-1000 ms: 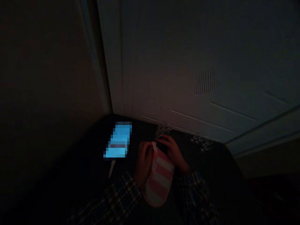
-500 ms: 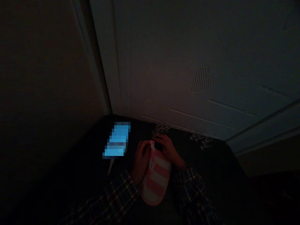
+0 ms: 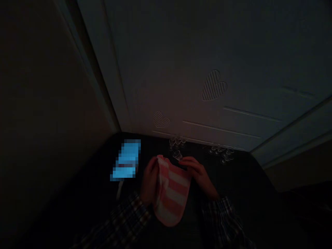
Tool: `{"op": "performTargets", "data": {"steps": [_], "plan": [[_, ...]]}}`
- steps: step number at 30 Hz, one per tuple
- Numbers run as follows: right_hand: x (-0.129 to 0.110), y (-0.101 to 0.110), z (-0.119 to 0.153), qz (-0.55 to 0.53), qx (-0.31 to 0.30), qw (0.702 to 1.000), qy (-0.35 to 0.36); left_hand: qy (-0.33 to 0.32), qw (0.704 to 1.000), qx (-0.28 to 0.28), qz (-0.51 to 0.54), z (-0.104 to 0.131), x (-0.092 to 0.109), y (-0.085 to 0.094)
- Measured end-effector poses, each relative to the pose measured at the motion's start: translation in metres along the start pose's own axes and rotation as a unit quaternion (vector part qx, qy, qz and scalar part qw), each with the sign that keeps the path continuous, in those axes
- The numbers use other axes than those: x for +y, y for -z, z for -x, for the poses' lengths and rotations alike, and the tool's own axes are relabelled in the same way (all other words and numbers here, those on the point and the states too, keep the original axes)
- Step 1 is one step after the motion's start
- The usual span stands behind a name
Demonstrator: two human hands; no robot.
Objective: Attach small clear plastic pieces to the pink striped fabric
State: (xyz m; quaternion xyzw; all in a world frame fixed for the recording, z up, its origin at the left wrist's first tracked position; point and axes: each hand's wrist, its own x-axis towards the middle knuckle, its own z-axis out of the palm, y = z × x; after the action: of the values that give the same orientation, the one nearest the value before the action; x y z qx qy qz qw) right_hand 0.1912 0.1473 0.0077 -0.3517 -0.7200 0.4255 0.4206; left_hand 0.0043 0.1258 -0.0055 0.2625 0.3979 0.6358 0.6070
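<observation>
A pink and white striped cloth (image 3: 175,190) hangs from my left hand (image 3: 150,178), whose fingers are closed on its upper left edge. My right hand (image 3: 199,173) is at the cloth's upper right, its fingertips closed on a small clear glass (image 3: 177,155) that is tilted just above the cloth. Part of the right hand's palm side is hidden behind the cloth. Behind the tilted glass, several small stemmed glasses (image 3: 177,141) stand near the wall.
Another group of small glasses (image 3: 221,152) stands on the dark table (image 3: 249,183) to the right. A lit phone (image 3: 127,159) with a white cable lies at the left. A pale panel (image 3: 166,86) with raised hearts rises behind the table.
The small glass has come into view at my right fingertips. My right hand has moved right and slightly down, my left hand slightly left, and the cloth is spread wider at its top.
</observation>
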Motion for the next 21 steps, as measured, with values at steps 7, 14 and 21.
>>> {"op": "performTargets", "data": {"steps": [7,14,21], "plan": [[-0.010,-0.018,0.008,-0.120,-0.028,0.990,-0.063,0.039,0.998,-0.026,-0.034,-0.002,-0.002,0.001],[-0.003,-0.016,0.007,-0.197,-0.012,0.975,-0.101,0.018,0.994,-0.072,-0.076,-0.001,-0.003,0.000],[-0.017,-0.019,0.011,-0.219,-0.019,0.965,-0.142,0.032,0.990,-0.103,-0.092,0.001,0.001,0.000]]}}
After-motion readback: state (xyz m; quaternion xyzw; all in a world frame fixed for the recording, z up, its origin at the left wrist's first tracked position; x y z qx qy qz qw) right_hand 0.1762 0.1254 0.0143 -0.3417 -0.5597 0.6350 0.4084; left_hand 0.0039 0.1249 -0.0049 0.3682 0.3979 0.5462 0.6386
